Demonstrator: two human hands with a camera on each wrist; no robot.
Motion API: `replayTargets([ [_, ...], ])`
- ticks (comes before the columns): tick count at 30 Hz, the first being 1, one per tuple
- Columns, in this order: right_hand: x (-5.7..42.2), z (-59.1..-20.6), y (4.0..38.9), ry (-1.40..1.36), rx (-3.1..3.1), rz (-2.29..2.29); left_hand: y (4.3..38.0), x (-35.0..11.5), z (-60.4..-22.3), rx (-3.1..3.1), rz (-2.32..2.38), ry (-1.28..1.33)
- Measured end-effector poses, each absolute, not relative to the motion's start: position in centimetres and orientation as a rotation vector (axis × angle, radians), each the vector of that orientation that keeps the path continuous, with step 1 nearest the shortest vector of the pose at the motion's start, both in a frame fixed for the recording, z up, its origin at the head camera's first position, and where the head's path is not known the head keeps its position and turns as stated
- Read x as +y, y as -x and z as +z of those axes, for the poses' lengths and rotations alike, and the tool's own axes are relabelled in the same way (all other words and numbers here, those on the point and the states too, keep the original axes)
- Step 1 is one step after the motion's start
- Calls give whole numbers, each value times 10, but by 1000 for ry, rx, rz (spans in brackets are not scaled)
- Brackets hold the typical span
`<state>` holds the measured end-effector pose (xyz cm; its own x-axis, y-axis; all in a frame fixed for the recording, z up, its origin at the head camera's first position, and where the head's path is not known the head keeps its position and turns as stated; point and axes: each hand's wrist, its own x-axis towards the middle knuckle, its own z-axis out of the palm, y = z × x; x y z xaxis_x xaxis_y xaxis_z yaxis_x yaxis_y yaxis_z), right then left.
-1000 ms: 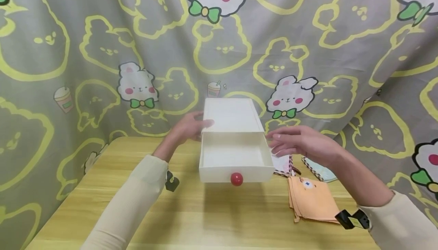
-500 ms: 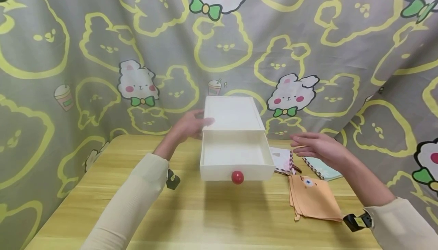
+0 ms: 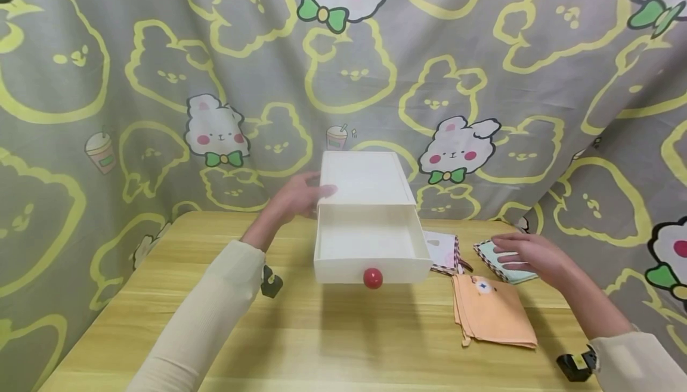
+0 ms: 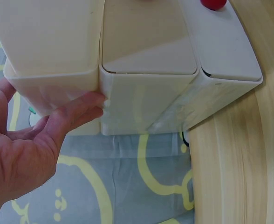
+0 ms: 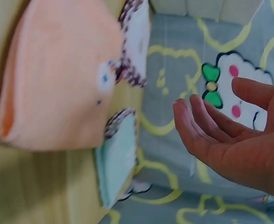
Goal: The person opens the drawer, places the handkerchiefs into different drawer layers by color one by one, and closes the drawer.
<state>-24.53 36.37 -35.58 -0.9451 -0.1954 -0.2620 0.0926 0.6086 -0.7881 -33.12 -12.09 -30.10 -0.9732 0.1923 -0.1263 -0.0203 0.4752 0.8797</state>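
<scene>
We see the left hand [image 3: 299, 195] gripping the side of the top box [image 3: 366, 178], its thumb laid over the upper edge. That box's drawer [image 3: 338, 271] is pulled out at the front (a red knob [image 3: 373, 278] sits on its face). Below it we find two lower boxes [image 4: 148, 100], stacked on the table [image 3: 214, 296]. The right hand [image 3: 537, 256] hangs relaxed near the green cloth [image 5: 117, 156], its fingers slightly parted; nearby lie a folded orange cloth [image 3: 499, 314] and a white cloth [image 3: 442, 251].
</scene>
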Motion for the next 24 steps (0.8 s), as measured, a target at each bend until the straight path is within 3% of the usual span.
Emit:
replayTargets([
  [12,402,-394,238,-136,2489,-1183,330,-121,-300,2509,1511,-155],
  [24,407,-419,235,-294,2376,-1219,331,-121,-301,2485,1537,-151],
])
